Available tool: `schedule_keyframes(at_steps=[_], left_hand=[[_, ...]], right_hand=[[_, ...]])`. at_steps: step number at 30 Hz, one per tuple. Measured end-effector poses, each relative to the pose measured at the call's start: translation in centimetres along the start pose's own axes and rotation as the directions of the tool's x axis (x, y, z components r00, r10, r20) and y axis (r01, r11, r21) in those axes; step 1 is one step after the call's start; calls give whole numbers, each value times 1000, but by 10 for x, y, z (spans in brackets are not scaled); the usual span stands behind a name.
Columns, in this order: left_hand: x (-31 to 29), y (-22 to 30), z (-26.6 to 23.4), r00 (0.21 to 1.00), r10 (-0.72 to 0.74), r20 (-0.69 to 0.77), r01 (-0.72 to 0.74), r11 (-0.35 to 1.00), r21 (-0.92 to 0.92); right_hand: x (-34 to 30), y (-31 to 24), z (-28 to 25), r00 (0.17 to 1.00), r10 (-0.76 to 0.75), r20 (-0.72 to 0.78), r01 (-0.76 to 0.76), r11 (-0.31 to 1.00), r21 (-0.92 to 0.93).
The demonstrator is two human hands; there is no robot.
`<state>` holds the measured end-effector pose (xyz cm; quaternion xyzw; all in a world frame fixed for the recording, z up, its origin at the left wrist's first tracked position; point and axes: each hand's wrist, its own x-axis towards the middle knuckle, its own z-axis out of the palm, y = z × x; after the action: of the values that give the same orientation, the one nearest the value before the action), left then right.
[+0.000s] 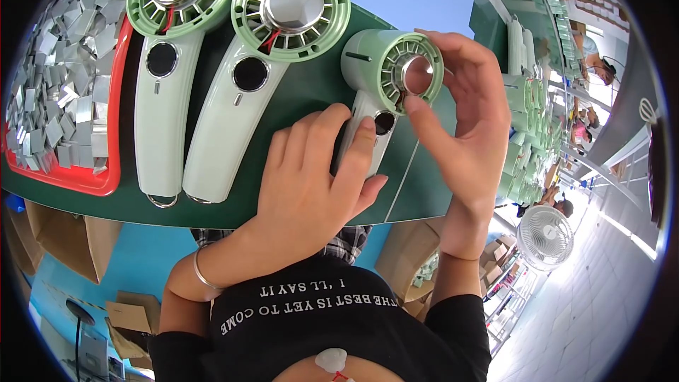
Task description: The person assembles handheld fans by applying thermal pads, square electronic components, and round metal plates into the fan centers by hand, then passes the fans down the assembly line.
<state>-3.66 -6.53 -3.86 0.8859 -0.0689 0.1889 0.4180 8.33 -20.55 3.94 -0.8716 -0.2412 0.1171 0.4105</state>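
Left hand fingers are being pressed flat on the third fan's handle; a shiny cap is being pinched onto its hub by right hand fingers. Two fans already capped.

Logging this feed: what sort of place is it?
Probably a factory assembly line: identical green handheld fans lie on a green bench, a red tray holds small metal pieces, and more fans continue along it.

My left fingers lie on a fan's handle on the table. My right fingers touch its round head. Left of my fingers lie two more fans, then a tray of small plates.
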Motion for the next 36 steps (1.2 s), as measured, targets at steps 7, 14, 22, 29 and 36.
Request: schedule_keyframes(at_steps=[7, 14, 22, 29, 36], left_hand=[[0, -1, -1, 1000, 1, 17, -1, 999, -36], [1, 0, 1, 1000, -12, 8, 12, 1000, -20], [0, -1, 0, 1000, -14, 9, 14, 1000, -21], [1, 0, 1, 1000, -5, 1, 5, 1000, -28], [-3, -1, 3, 1000, -11, 6, 11, 1000, -8]], right_hand=[[0, -1, 13, 995, 98, -36, -91, 984, 152], [-5, -2, 29, 974, 197, -109, -124, 875, 467], [-7, 4, 30, 968, 226, -105, -128, 814, 567], [-8, 3, 10, 948, -231, -218, 197, 967, -164], [-2, -4, -1, 949, -314, -16, 246, 771, -587]])
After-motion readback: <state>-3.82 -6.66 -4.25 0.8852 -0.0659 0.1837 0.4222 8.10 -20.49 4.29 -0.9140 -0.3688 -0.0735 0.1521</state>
